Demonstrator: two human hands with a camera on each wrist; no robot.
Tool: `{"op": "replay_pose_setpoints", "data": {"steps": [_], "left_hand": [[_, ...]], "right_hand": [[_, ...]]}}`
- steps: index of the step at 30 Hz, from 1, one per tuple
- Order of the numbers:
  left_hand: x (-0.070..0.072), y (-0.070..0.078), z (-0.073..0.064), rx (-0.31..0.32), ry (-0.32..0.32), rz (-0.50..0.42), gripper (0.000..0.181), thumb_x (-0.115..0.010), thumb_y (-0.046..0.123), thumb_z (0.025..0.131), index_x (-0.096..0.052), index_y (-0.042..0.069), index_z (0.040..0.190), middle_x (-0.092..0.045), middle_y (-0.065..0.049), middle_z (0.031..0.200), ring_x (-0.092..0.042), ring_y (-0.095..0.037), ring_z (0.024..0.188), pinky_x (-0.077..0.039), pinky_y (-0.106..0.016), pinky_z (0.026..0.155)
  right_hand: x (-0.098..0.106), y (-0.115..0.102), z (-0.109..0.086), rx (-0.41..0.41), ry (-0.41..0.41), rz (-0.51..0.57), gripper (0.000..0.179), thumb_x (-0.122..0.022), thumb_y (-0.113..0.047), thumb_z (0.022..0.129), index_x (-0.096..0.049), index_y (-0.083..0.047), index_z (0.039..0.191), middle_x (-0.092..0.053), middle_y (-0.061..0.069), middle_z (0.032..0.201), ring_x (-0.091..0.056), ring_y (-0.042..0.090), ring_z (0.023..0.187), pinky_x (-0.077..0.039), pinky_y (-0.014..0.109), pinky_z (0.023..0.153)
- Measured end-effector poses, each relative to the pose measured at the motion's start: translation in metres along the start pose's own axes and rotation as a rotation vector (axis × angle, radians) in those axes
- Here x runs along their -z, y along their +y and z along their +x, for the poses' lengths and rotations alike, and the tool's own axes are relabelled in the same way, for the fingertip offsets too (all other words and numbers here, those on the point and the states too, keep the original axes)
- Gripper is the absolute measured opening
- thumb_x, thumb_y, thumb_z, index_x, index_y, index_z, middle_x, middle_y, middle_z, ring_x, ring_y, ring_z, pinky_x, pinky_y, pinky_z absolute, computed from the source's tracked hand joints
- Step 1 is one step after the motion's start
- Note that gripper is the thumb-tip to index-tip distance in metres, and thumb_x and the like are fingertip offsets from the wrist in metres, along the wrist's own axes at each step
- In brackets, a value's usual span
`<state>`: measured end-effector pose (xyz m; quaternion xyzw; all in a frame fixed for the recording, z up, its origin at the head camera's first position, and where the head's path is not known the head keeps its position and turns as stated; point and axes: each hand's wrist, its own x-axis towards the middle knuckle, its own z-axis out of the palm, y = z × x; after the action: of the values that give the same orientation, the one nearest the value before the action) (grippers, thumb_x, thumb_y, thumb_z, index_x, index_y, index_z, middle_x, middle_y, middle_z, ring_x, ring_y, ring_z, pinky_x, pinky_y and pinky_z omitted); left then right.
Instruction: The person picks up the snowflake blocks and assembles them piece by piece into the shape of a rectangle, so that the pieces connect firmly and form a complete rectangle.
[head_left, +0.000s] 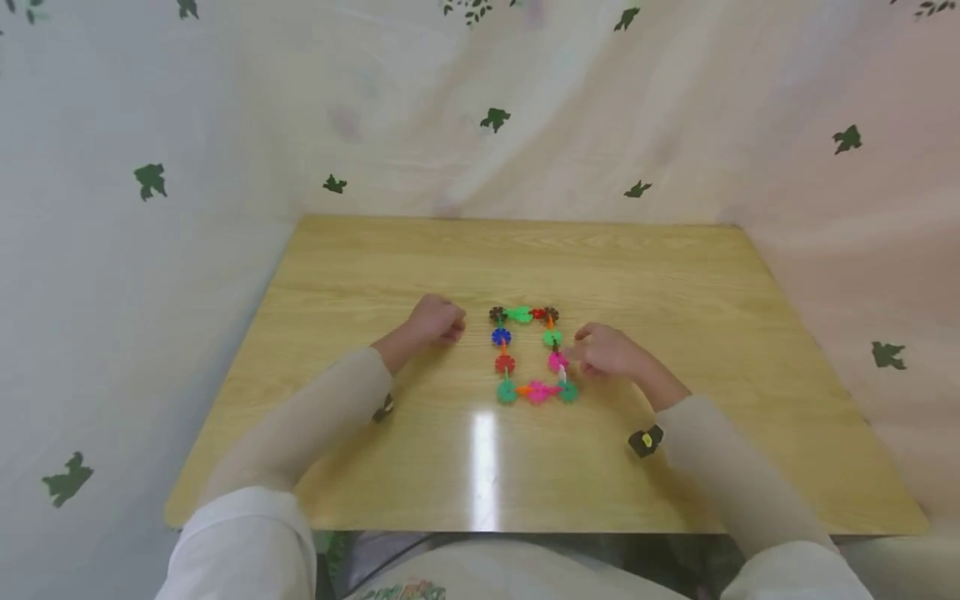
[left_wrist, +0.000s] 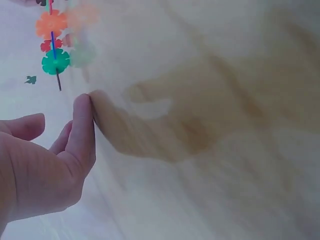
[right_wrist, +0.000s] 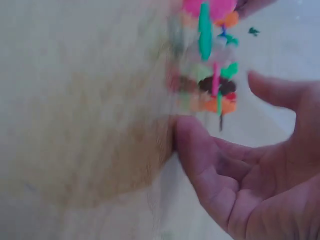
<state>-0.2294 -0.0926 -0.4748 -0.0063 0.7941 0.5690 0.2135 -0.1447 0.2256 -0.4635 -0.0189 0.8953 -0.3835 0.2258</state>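
Note:
Colourful notched plastic discs, slotted together, form a rectangular ring [head_left: 537,392] on the table. Its corners are two dark discs at the far side and two teal discs at the near side. To the left of the ring, my left hand [head_left: 437,320] rests on the table, fingers loosely bent and holding nothing. In the left wrist view its thumb stands apart from the fingers. On the other side, my right hand [head_left: 609,350] is close beside the pink disc [head_left: 557,362]. The right wrist view shows its thumb and fingers apart, with nothing between them.
The wooden table [head_left: 337,267] is bordered at the back and sides by pale cloth [head_left: 405,100] printed with green birds. A dark wrist device [head_left: 646,441] sits under the right sleeve, and another [head_left: 383,409] by the left.

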Motion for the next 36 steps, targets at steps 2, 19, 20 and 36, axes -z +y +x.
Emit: {"op": "replay_pose_setpoints", "data": {"steps": [2,19,20,36], "left_hand": [[0.003,0.005,0.005,-0.007,-0.007,0.027,0.031,-0.06,0.014,0.099,-0.063,-0.006,0.121,-0.069,-0.015,0.097,-0.066,-0.02,0.076,-0.063,-0.031,0.067],[0.035,-0.01,-0.001,-0.055,-0.014,0.188,0.022,-0.061,0.007,0.1,-0.069,-0.003,0.118,-0.072,-0.017,0.099,-0.068,-0.016,0.073,-0.062,-0.026,0.064],[0.037,-0.013,-0.005,-0.047,-0.026,0.182,0.022,-0.062,0.007,0.099,-0.069,-0.004,0.117,-0.072,-0.017,0.099,-0.068,-0.017,0.073,-0.062,-0.027,0.066],[0.029,-0.045,-0.067,0.041,-0.204,0.093,0.028,-0.067,0.005,0.095,-0.064,-0.005,0.121,-0.072,-0.017,0.096,-0.072,-0.028,0.082,-0.065,-0.038,0.073]], "right_hand": [[-0.011,-0.006,-0.007,0.027,-0.06,-0.024,0.084,-0.075,-0.028,0.092,-0.026,0.006,0.151,-0.058,0.005,0.067,-0.051,0.015,0.054,-0.047,0.026,0.051],[-0.027,-0.026,0.03,0.146,-0.091,0.071,0.068,-0.073,0.001,0.088,-0.039,0.005,0.147,-0.059,0.009,0.084,-0.063,0.016,0.066,-0.058,0.027,0.062],[-0.022,-0.025,0.034,0.151,-0.102,0.084,0.067,-0.072,0.002,0.089,-0.039,0.006,0.147,-0.056,0.008,0.084,-0.062,0.016,0.068,-0.059,0.027,0.064],[0.004,-0.026,0.08,0.16,0.023,0.273,0.055,-0.052,0.015,0.089,-0.048,0.005,0.143,-0.053,0.028,0.134,-0.059,0.036,0.114,-0.057,0.038,0.094]]}}
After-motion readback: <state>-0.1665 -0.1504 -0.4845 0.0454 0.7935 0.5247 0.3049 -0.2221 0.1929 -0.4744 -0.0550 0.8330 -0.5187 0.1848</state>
